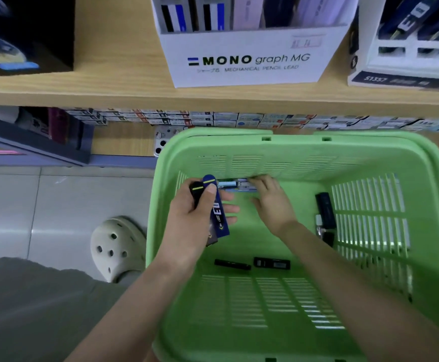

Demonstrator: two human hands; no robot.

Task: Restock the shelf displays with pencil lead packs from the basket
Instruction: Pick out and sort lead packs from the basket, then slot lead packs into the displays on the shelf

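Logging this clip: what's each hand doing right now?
Left hand: holds two lead packs, blue and black.
Right hand: open, reaching packs at basket far wall.

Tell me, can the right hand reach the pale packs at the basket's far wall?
Probably yes. The right hand is open with its fingertips at the pale packs, nothing lying between. The left hand, holding two dark packs, sits beside them, not across the way.

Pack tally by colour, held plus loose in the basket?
Blue pack, in left hand: 1
Black pack, same hand: 1
Loose black packs on basket floor: 4
Pale packs at right hand, partly hidden: 2
Total: 8
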